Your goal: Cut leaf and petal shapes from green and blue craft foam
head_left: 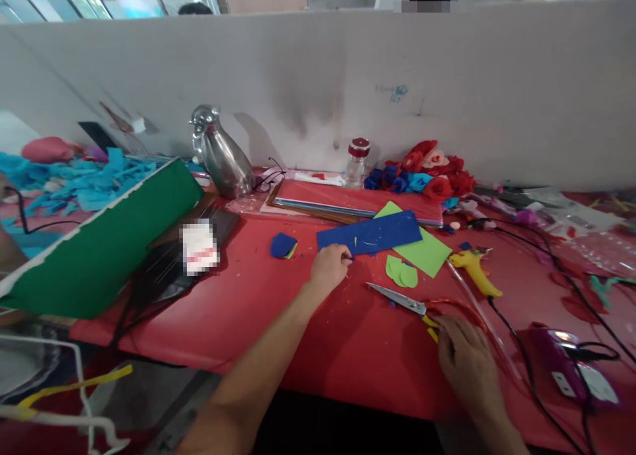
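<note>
My left hand point(330, 269) is closed in a pinch at the lower edge of a blue felt-like strip point(377, 231), with a small dark blue scrap showing at its fingertips. Under the strip lies a light green sheet point(430, 253). My right hand point(464, 349) has its fingers on the red and yellow handles of a pair of scissors point(402, 299); the blades lie slightly apart and point toward my left hand. Between the hands and the sheet rest several green cut pieces point(401, 273). Left of my left hand is a small stack of blue pieces point(283, 244), green peeking out below.
A yellow glue gun point(477, 273) with its cord and a purple device point(571, 369) lie on the right. Behind are stacked sheets point(358, 200), a jar point(356, 163), fabric flowers point(432, 170) and a metal jug point(221, 153). A green board point(109, 243) stands left.
</note>
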Motion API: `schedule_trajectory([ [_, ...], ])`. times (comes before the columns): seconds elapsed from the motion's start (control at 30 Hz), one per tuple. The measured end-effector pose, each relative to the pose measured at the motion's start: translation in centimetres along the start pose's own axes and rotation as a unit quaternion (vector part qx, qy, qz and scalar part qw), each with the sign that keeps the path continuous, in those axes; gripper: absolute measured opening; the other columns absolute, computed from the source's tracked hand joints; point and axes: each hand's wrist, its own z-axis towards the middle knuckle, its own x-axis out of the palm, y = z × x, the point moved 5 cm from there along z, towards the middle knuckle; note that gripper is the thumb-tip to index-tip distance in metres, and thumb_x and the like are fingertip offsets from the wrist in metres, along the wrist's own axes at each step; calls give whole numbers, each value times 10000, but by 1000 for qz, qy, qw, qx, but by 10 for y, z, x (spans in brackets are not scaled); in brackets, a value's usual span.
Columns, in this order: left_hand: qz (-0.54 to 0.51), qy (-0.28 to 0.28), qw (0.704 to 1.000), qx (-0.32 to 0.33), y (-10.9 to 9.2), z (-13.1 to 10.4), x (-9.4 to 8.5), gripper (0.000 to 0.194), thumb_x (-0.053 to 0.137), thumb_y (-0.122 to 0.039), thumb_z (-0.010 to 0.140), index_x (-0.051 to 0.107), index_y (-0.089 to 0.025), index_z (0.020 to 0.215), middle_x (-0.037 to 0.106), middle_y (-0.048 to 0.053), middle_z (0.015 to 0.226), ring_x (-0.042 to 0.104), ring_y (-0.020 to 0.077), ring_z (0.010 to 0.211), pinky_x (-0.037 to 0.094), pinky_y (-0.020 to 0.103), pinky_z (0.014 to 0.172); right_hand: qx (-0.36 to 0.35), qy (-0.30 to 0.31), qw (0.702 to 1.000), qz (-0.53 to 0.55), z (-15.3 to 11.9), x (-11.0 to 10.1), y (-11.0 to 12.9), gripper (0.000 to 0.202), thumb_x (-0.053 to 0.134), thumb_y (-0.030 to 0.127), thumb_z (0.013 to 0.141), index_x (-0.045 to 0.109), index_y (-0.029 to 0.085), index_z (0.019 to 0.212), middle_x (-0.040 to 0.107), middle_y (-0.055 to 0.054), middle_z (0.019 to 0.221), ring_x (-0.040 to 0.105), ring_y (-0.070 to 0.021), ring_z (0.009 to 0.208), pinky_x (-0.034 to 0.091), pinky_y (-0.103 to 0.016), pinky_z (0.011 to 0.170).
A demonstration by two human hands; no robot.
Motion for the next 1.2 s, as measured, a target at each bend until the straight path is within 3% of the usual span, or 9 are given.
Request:
schedule_trajectory([
  [0.07,19,-30,999,5,-6,22,-3,197,564,-177,875,689,-200,1026,703,72,1039,633,172,963,465,280,856,11,3,1000,3,0,1,0,256,406,165,870,638,179,975,697,-143,893,618,-289,826,474,-454,784],
  [0.23,41,6,999,31,-11,62,3,218,606,-134,832,700,-218,1009,696,60,1022,640,171,925,467,267,807,35,5,999,11,-1,2,-1,255,407,163,868,638,185,974,696,-143,918,611,-290,851,479,-455,790],
  [0.47,56,13,997,56,-10,69,1,99,642,-165,815,688,-167,902,684,93,1024,636,198,949,463,281,807,37,4,999,10,-1,3,1,230,404,165,888,618,189,969,682,-136,929,607,-277,859,477,-439,798],
  [0.7,32,10,996,81,-29,73,12,113,611,-166,837,674,-188,928,714,62,944,646,180,918,467,275,826,37,4,999,5,-1,3,1,224,405,162,898,604,196,996,681,-127,945,610,-276,861,476,-440,799],
  [0.83,19,17,997,78,-36,73,21,112,612,-78,785,670,-170,812,702,86,943,644,193,920,467,286,828,30,3,1000,2,2,1,4,223,407,147,902,611,185,984,680,-125,929,604,-268,850,480,-425,786],
  [0.93,-15,11,997,73,-36,72,17,93,601,-86,791,650,-164,804,697,77,897,643,181,868,475,278,802,24,-1,1000,2,4,-1,5,225,419,128,895,622,167,983,679,-131,925,598,-268,847,481,-420,782],
  [1.07,-73,-1,996,54,-28,58,-4,119,506,-123,851,610,-176,878,664,25,783,625,139,711,477,244,684,38,-2,999,9,5,-1,6,241,420,119,881,638,165,973,680,-134,919,596,-272,841,478,-427,775],
  [1.2,-110,-13,993,48,-5,10,-39,45,539,-158,794,574,-186,793,611,-11,677,578,135,654,434,233,646,69,5,996,50,6,-5,4,244,426,142,876,652,191,952,698,-118,905,619,-272,850,487,-433,788],
])
